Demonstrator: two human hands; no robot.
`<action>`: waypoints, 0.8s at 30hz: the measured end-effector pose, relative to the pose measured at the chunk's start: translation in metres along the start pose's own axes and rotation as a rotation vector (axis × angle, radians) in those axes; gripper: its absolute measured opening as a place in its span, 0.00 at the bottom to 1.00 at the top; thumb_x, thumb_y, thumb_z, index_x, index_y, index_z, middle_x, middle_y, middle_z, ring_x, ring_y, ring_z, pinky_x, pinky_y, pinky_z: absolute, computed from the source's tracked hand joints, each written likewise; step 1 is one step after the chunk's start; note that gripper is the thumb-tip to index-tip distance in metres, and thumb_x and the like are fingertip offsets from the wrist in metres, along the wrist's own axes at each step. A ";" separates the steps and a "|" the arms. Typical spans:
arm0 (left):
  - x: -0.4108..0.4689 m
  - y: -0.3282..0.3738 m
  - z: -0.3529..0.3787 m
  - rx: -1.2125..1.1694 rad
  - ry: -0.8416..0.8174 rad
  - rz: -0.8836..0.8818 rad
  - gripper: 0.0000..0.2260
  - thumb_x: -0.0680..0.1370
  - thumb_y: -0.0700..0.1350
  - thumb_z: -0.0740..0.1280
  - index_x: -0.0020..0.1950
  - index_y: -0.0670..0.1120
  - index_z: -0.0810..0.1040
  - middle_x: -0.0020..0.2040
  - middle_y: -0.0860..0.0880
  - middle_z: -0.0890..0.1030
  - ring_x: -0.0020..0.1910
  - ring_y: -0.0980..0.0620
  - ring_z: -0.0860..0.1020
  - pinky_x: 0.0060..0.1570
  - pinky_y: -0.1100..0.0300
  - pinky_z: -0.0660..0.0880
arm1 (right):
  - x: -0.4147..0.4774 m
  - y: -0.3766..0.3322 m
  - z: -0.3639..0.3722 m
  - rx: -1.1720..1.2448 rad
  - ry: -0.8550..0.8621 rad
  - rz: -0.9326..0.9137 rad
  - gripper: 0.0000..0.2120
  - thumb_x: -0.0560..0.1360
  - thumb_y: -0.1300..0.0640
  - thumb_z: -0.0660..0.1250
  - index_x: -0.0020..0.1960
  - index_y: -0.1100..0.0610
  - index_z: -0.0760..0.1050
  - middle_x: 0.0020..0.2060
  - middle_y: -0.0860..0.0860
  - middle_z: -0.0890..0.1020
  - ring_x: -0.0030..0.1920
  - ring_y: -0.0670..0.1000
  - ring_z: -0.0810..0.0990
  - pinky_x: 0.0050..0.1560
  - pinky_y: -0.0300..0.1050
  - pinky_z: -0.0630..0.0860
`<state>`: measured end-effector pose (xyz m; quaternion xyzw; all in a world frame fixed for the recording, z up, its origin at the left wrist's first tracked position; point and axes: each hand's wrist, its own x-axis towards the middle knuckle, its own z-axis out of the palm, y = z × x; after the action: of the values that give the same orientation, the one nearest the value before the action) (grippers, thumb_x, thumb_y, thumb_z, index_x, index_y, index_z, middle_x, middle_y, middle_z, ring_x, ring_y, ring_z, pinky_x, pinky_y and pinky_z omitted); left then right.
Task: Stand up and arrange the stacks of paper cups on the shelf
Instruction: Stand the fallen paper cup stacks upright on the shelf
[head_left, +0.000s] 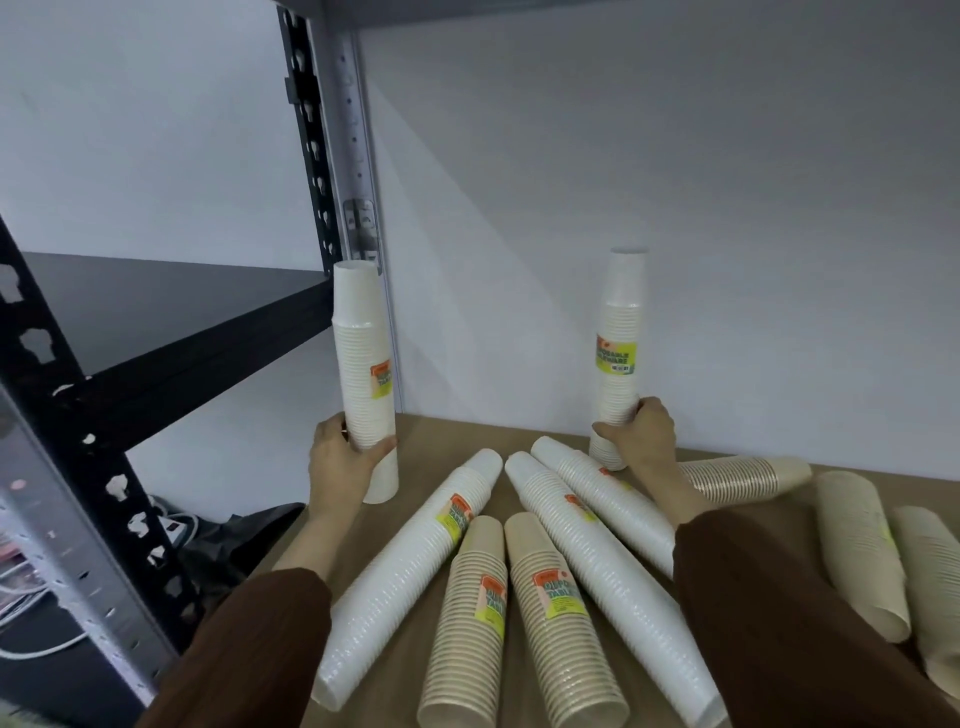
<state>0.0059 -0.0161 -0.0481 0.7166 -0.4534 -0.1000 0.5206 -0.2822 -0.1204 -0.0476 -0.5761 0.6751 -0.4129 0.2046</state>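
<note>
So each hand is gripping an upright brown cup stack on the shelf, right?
Not brown: the head view shows both upright stacks are white. The left hand grips the left stack and the right hand the right stack, on the shelf.

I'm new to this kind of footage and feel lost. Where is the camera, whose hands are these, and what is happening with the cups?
No machine here: a single camera worn on a person's head looks down at their two bare hands. The left hand grips a tall upright stack of white paper cups beside the grey metal shelf post; the right hand grips a second upright white stack near the wall. On the brown shelf board, more stacks lie on their sides: three white ones and several tan ones.
</note>
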 end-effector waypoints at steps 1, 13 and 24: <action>0.000 -0.001 0.001 0.001 -0.003 0.000 0.26 0.69 0.42 0.74 0.64 0.37 0.70 0.62 0.36 0.73 0.58 0.39 0.74 0.58 0.46 0.73 | 0.000 0.000 0.001 -0.001 -0.003 0.002 0.30 0.65 0.58 0.76 0.59 0.69 0.67 0.58 0.64 0.74 0.60 0.62 0.74 0.58 0.56 0.72; 0.002 -0.004 0.000 0.014 -0.061 -0.033 0.28 0.69 0.42 0.74 0.65 0.38 0.68 0.63 0.37 0.71 0.59 0.39 0.74 0.60 0.43 0.73 | 0.000 0.004 0.002 0.017 -0.009 0.022 0.30 0.65 0.58 0.75 0.60 0.69 0.66 0.59 0.65 0.74 0.61 0.62 0.73 0.59 0.54 0.71; -0.013 0.003 -0.010 0.257 -0.142 -0.140 0.29 0.71 0.39 0.71 0.68 0.33 0.63 0.66 0.33 0.66 0.63 0.36 0.70 0.62 0.45 0.69 | -0.014 0.001 -0.019 -0.124 -0.133 0.067 0.26 0.69 0.62 0.72 0.62 0.70 0.68 0.60 0.65 0.75 0.62 0.61 0.74 0.60 0.51 0.72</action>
<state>0.0033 0.0003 -0.0456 0.7984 -0.4469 -0.1276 0.3828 -0.2932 -0.1008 -0.0408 -0.5907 0.7032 -0.3241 0.2269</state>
